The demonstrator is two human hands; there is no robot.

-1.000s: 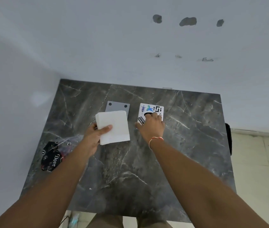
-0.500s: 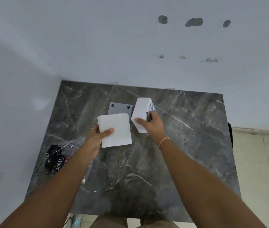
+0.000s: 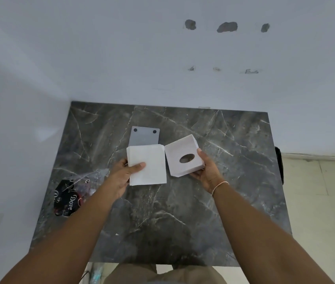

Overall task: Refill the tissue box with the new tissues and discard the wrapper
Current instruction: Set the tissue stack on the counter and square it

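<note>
Where it earlier lay flat, tissue box (image 3: 184, 158) now lifted in right hand (image 3: 206, 171); left hand (image 3: 121, 175) gripping tissues (image 3: 147, 165).

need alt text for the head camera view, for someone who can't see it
Over a dark marble table, the left hand holds a white tissue stack and the right hand a white tissue box. A torn wrapper lies left; a grey plate behind.

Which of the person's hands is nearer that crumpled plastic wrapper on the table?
The left. The left hand, holding the tissue stack, is just right of the wrapper; the right hand holds the tissue box farther right.
</note>
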